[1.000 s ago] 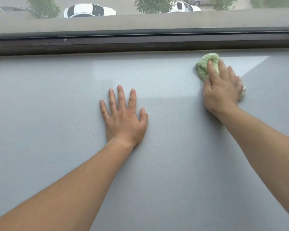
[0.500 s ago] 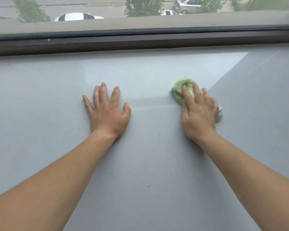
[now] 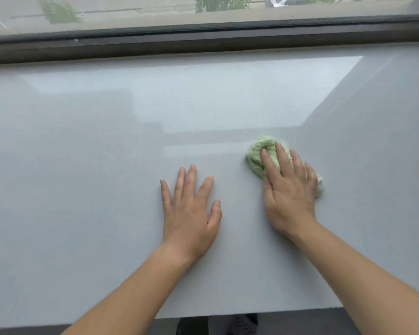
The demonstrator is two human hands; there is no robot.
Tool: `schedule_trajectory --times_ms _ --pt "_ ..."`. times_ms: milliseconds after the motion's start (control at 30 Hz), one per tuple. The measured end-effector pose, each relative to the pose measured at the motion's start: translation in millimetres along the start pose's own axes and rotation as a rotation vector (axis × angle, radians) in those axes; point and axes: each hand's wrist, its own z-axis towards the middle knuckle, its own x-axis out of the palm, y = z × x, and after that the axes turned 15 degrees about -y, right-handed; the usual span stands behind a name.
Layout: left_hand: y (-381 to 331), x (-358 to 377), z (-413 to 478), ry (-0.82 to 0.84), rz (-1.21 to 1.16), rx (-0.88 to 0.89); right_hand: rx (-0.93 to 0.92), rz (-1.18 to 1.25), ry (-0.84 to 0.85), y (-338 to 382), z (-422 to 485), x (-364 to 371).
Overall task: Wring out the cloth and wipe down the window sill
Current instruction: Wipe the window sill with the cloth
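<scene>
A wide pale grey window sill (image 3: 82, 189) fills most of the view. A bunched light green cloth (image 3: 257, 154) lies on it right of centre. My right hand (image 3: 288, 192) presses flat on the cloth with straight fingers, and the cloth shows past the fingertips and at the hand's right side. My left hand (image 3: 189, 211) rests palm down on the bare sill just left of it, fingers spread, holding nothing.
A dark window frame (image 3: 203, 39) runs across the back of the sill, with glass and a street outside above it. The sill's front edge (image 3: 252, 311) is near me, with dark shoes and floor below it.
My right hand has dragged the cloth back from near the window frame toward me. The left hand stays flat on the sill; the view has tilted down, showing the sill's front edge.
</scene>
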Motion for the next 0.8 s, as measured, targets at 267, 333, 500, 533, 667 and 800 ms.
schedule_trajectory --times_ms 267,333,500,533,667,800 --pt "0 18 -14 0.02 0.214 0.041 -0.185 0.034 0.079 -63 -27 -17" --pt "5 19 -18 0.014 0.213 0.036 -0.027 0.022 0.041 -69 -20 -15" --pt "6 19 -20 0.006 0.229 0.025 -0.074 0.031 0.009 -29 -79 -14" --pt "6 19 -20 0.006 0.234 0.022 -0.176 0.04 0.026 -27 -101 -16" --pt "4 19 -20 0.012 0.236 0.0 -0.484 0.072 0.099 -60 -141 -24" --pt "-4 17 -30 0.014 0.159 -0.032 -0.278 0.04 0.086 -102 -107 -36"
